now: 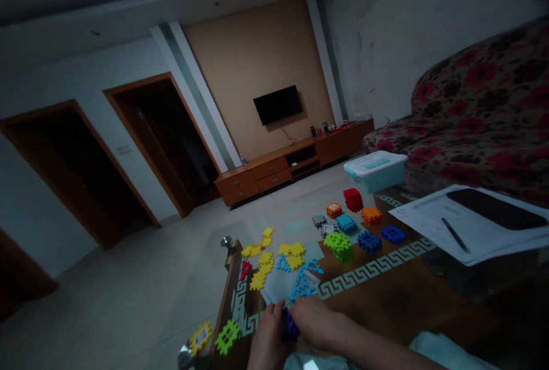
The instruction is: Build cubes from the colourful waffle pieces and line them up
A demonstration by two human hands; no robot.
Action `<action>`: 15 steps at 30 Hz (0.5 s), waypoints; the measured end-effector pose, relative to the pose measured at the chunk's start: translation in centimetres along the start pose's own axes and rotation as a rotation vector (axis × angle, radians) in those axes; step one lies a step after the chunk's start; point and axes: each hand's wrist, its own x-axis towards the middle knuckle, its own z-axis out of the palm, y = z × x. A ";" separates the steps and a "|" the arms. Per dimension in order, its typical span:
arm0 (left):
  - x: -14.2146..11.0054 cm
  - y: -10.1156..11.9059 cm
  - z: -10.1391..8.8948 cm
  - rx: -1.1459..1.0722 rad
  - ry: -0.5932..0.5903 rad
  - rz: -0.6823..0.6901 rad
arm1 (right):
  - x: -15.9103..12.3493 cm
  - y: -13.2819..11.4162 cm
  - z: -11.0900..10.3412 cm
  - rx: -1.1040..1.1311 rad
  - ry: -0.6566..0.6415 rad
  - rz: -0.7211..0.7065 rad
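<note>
Left hand (266,340) and right hand (315,321) seem clasped on a dark blue toy block (290,325), dimly seen.

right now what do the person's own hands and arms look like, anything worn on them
The left hand and right hand are bare, without gloves, and the right forearm shows no sleeve. No watch or ring can be made out in the dim light.
</note>
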 end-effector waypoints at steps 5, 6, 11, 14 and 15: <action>1.5 -0.9 1.0 0.049 -0.015 0.049 | 1.0 -0.4 0.3 -0.029 0.025 -0.002; 1.6 -1.0 1.1 0.052 -0.016 0.055 | 1.1 -0.3 0.4 -0.021 0.028 0.008; 1.5 -0.5 1.1 0.063 -0.007 0.053 | 0.6 0.4 0.8 0.041 0.000 0.022; 1.0 0.5 1.1 0.109 0.017 0.008 | 0.2 1.1 1.0 0.083 -0.010 0.059; 0.9 0.8 1.0 0.119 0.014 -0.005 | 0.1 1.5 1.0 0.097 -0.013 0.070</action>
